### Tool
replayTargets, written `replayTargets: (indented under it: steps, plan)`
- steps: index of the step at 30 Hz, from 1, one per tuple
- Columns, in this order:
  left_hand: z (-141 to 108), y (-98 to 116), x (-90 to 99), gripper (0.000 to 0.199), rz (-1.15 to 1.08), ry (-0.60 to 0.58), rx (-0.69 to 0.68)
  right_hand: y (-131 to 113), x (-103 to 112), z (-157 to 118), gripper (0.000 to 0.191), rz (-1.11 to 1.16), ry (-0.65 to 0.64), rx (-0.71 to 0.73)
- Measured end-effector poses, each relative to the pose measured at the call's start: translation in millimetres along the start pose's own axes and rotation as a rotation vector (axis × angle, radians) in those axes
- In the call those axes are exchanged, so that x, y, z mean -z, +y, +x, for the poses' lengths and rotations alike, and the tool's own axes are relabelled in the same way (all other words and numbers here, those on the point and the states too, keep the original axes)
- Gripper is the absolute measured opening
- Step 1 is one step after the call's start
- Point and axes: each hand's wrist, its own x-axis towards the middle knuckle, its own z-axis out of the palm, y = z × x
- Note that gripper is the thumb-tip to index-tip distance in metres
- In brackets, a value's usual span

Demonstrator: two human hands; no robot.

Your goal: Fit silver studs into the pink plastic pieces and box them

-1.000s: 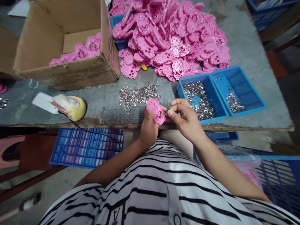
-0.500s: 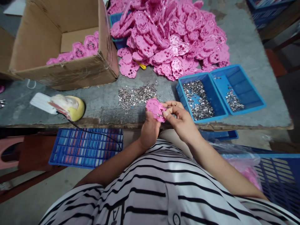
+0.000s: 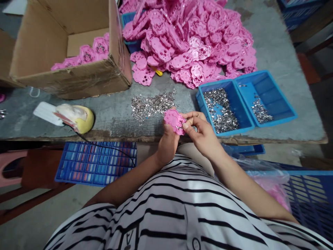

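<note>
My left hand (image 3: 168,144) grips a pink plastic toy shell (image 3: 172,119) by its lower left side, thumb on its face. At the shell's right edge, my right hand (image 3: 199,130) has thumb and fingers pinched together beside small shiny metal bits seated in the shell. Whether a separate small part is between those fingertips is hidden. Just behind the shell, a heap of small silvery metal parts (image 3: 153,105) lies on the table. Close to the right hand stands a blue bin (image 3: 243,123) holding more such metal parts.
A large pile of pink shells (image 3: 182,41) covers the back. An open cardboard box (image 3: 78,81) with shells stands left, near a yellow tool (image 3: 90,119) with a black cord. A second blue bin (image 3: 281,100) is at right. The wooden table edge (image 3: 125,136) runs in front.
Both hands and the pink shell appear slightly farther right in the picture. The grip stays nearly the same, with the right fingers still at the shell's right edge.
</note>
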Motion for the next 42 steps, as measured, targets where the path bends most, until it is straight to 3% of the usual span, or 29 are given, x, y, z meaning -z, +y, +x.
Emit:
replayTargets:
  steps: [4, 10, 18, 23, 25, 28, 30, 31, 33, 35, 37, 42]
  plan:
    - [-0.4, 4.4, -2.0, 0.047, -0.011, 0.020, 0.085, 0.2, 1.3, 0.8, 0.019, -0.016, -0.010, 0.024]
    - [-1.8, 0.5, -2.3, 0.041, -0.066, -0.033, -0.004, -2.8, 1.7, -1.9, 0.020, -0.087, 0.024, 0.089]
    - [0.1, -0.5, -3.9, 0.043, -0.074, -0.111, 0.032, -2.9, -6.4, -2.3, 0.019, -0.180, 0.137, 0.149]
    - [-2.5, 0.1, -7.6, 0.047, -0.145, -0.100, 0.052, 3.4, -11.2, -6.7, 0.009, -0.265, 0.295, 0.281]
    - [-3.5, -0.1, -7.0, 0.046, -0.159, -0.091, 0.054, 6.4, 6.6, 0.9, 0.010, -0.333, 0.412, 0.313]
    - [-4.7, 1.6, -4.6, 0.050, -0.113, -0.060, 0.092, 13.8, 60.4, 27.5, 0.017, -0.465, 0.668, 0.255]
    - [-5.6, 3.3, -3.0, 0.056, -0.082, -0.049, 0.107, 20.9, 102.2, 48.1, 0.023, -0.657, 0.721, -0.010]
    - [-5.9, 4.0, -2.4, 0.057, -0.075, -0.047, 0.103, 24.6, 120.4, 56.6, 0.023, -0.785, 0.684, -0.184]
    - [-6.4, 4.4, -1.5, 0.059, -0.077, -0.050, 0.088, 30.8, 145.5, 67.0, 0.019, -0.973, 0.453, -0.481]
    - [-6.4, 3.6, -1.2, 0.058, -0.089, -0.060, 0.079, 34.1, 153.8, 68.9, 0.019, -1.056, 0.191, -0.645]
    - [-5.7, 2.1, -1.6, 0.057, -0.101, -0.077, 0.077, 34.8, 149.0, 65.8, 0.023, -1.071, 0.045, -0.696]
    - [-3.0, -0.3, -4.5, 0.055, -0.104, -0.116, 0.081, 37.3, 121.9, 58.7, 0.027, -1.092, 0.027, -0.619]
